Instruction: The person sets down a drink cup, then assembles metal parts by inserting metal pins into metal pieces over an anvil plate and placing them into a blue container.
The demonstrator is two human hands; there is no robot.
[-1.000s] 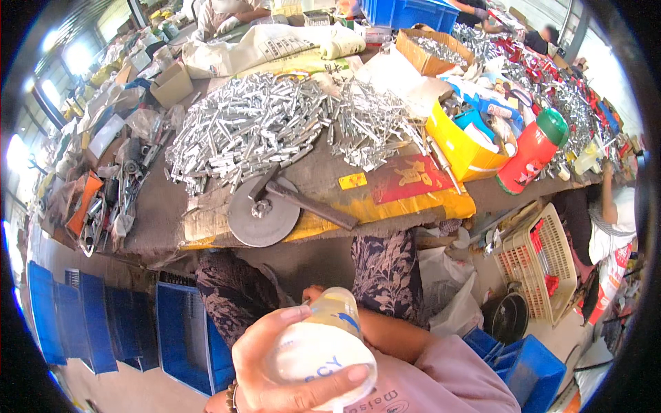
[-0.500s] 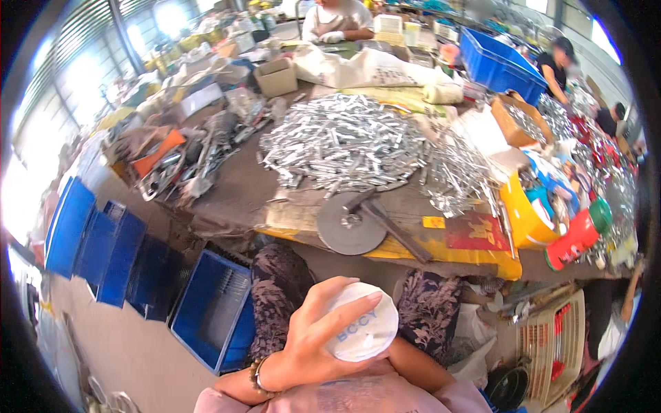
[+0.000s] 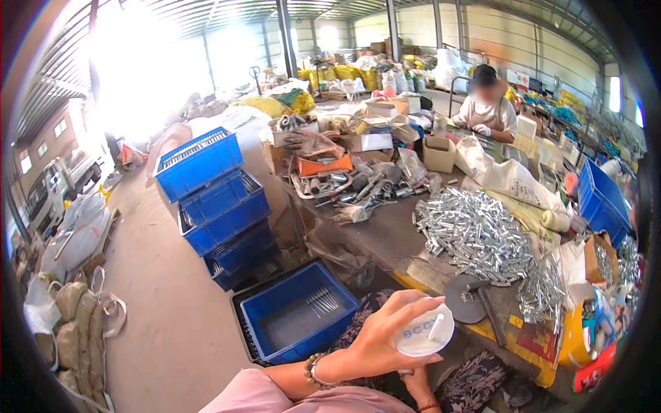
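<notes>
My left hand (image 3: 380, 332), with a beaded bracelet at the wrist, is closed round a white drinking cup (image 3: 412, 338) held above my lap. Its top faces me, round and pale with blue lettering, and a short white straw (image 3: 436, 327) shows on it. Below the cup is my right hand (image 3: 416, 383), partly hidden; whether its fingers hold anything does not show. Past the cup, on the table, a hammer (image 3: 490, 318) rests across a round metal disc (image 3: 463, 300). Behind them lies a heap of short silvery metal tubes (image 3: 475, 230).
A blue crate (image 3: 272, 344) with a few metal rods stands on the floor left of my knees. Beyond it rises a stack of blue crates (image 3: 224, 210). A yellow container (image 3: 573, 337) stands at the table's right. Across the table sits a person (image 3: 485, 110) in white gloves.
My view has swung left and up, bringing the crate stack and the hall into sight. The cup remains in my left hand; its straw now shows. My right hand has come into view beneath it.
</notes>
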